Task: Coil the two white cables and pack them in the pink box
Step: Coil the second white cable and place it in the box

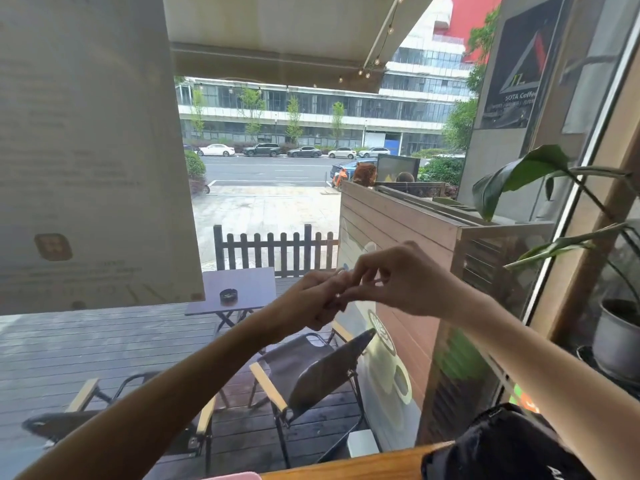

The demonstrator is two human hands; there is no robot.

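Observation:
Both hands are raised in front of a window, well above the table. My left hand (313,301) is closed around a small bundle of white cable (341,270), of which only a short loop shows above the fingers. My right hand (394,280) touches it from the right, its fingertips pinching at the cable by the left hand's knuckles. The rest of the cable is hidden inside the hands. A sliver of the pink box (235,475) shows at the bottom edge, below my left forearm. A second white cable is not in view.
The wooden table edge (346,467) runs along the bottom. A black bag (509,448) lies on it at the lower right. A potted plant (616,327) stands at the right. Beyond the glass are folding chairs, a small table and a fence.

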